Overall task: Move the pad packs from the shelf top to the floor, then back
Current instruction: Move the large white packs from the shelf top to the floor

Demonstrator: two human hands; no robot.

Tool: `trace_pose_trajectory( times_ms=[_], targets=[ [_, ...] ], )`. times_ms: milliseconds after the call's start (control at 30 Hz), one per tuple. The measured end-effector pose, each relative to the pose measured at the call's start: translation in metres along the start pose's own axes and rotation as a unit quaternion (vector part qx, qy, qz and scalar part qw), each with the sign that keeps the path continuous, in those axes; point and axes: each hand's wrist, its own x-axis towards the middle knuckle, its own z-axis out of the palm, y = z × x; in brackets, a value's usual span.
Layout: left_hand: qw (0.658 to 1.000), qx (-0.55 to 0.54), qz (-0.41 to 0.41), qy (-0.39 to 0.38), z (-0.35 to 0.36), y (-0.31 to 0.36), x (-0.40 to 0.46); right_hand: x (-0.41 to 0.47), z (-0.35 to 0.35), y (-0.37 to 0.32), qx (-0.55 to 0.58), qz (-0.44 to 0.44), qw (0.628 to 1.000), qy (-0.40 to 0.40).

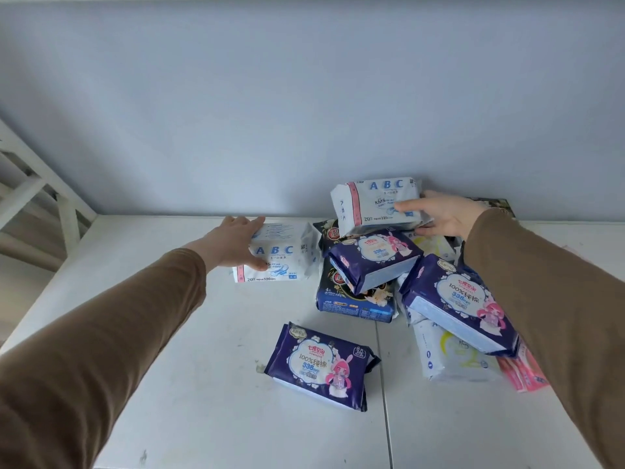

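Against the pale blue wall (pixel 304 96), pad packs are lying in a heap on the flat white shelf top (pixel 169 333). Left of the heap, the person's left hand (pixel 236 243), sleeved in brown, is grasping a white soft-plastic ABC pack (pixel 287 262) lying flat on the shelf, fingers over its far end and thumb pressing its printed face. Nearer than the heap, a dark purple plastic pack with a pink cartoon girl (pixel 321 365) is lying by itself. On the heap itself, a second purple pack (pixel 373 257) is leaning on a dark blue-and-black pack (pixel 355 302). At the top of the heap, the right hand (pixel 446 214) is gripping another white ABC pack (pixel 372 206), thumb across its front, fingers behind. Right of that, a third purple pack (pixel 453 299) is tilting over a white-and-yellow pack (pixel 453 357), beside a pink pack (pixel 522 374).
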Motion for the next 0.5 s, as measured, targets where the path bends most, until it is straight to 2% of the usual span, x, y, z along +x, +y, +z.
trace_pose_trajectory(
  times_ms=[167, 267, 400, 500],
  targets=[
    [1.0, -0.004, 0.0, -0.002, 0.0, 0.0, 0.002, 0.0, 0.003, 0.012, -0.012, -0.058, 0.998, 0.0],
    [1.0, -0.002, -0.001, -0.004, -0.001, 0.0, 0.003, 0.0, 0.001, 0.014, 0.016, -0.069, 0.997, -0.04],
    [1.0, -0.005, 0.001, -0.005, -0.002, 0.001, 0.003, -0.001, 0.004, 0.017, -0.023, -0.085, 0.992, -0.091],
    [1.0, -0.007, 0.002, -0.002, -0.003, 0.002, 0.0, -0.001, 0.014, 0.01, -0.017, -0.101, 0.993, -0.065]
  ],
)
